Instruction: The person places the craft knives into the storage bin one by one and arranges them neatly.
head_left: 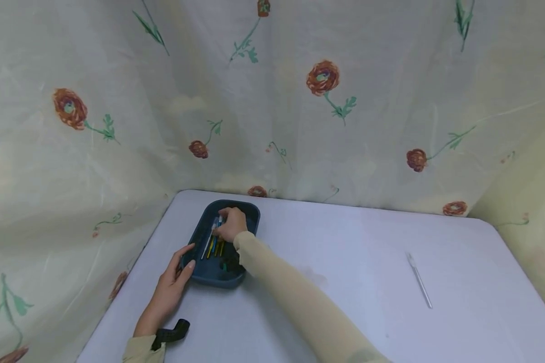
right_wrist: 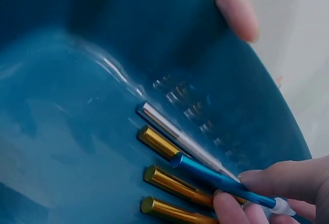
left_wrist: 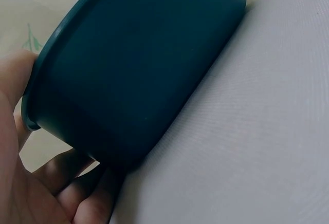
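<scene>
A dark blue tray [head_left: 213, 281] stands at the table's far left. My left hand [head_left: 170, 287] grips its near left corner; in the left wrist view the thumb lies at the rim and the other fingers reach round the wall. Inside the tray, my right hand [head_left: 233, 225] pinches a blue metal craft knife [right_wrist: 221, 179] near its pale collar. Beneath and beside that knife lie a silver craft knife [right_wrist: 180, 139] and several gold ones, such as one gold craft knife [right_wrist: 169, 209]. Their far ends are hidden behind the fingers.
A silver craft knife with a clear cap [head_left: 419, 280] lies alone on the right side of the white table [head_left: 336, 282]. Flower-patterned curtains [head_left: 272, 101] hang behind the table and along its sides. A black strap mount [head_left: 174, 330] sits on my left wrist.
</scene>
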A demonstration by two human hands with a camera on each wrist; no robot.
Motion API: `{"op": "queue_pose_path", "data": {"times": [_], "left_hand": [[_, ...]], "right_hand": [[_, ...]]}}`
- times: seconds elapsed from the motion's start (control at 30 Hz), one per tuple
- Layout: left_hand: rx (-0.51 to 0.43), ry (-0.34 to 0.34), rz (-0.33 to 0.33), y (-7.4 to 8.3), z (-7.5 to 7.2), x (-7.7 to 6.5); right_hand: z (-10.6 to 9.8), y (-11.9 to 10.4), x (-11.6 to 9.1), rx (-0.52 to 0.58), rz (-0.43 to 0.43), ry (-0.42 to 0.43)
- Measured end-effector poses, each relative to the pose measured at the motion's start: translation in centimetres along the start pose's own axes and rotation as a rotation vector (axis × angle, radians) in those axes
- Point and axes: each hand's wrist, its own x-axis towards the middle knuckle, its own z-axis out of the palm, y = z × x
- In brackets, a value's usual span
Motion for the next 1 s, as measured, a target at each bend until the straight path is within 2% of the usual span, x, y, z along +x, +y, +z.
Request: {"op": "queue_pose_path", "data": {"times": [0.3,0.37,0.6,1.0], "left_hand": [[0.005,-0.006,-0.010,-0.11,0.19,-0.07],[0.006,-0.004,-0.012,-0.05,0.19,-0.05],[0.005,-0.004,-0.011,-0.03,0.07,0.04],[0.014,-0.004,-0.023,-0.13,0.05,0.08]], "right_hand": [[0.48,0.62,0.55,0.047,0.025,-0.011],[0.49,0.61,0.57,0.027,0.009,-0.006],[0.36,0.29,0.30,-0.150,-0.065,0.005],[0.17,0.09,0.09,-0.178,-0.051,0.012]]}}
